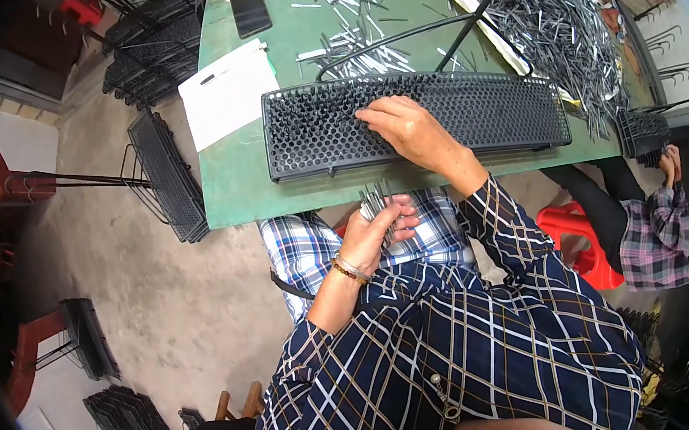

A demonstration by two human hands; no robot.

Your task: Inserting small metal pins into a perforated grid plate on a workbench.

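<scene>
My left hand (370, 234) is wrapped round a bundle of thin grey metal rods (374, 201), held just below the table's front edge. A long black perforated rack (495, 117) with a bent wire handle rests on the green table (233, 189). Over the middle of this rack lies my right hand (413, 129), its fingertips pressed together at the holes. Whatever they may pinch is too small to make out. Dark pins (308, 115) stand in many holes at the rack's left and back, while holes nearer the front there show bare.
Loose rods (360, 50) lie behind the rack, and a large heap of them (547, 18) fills a white sack at the right. White paper (229, 96) and a phone (251, 12) lie left. Similar racks (166, 176) stand around. Another person (674, 237) sits right, near a red stool (573, 244).
</scene>
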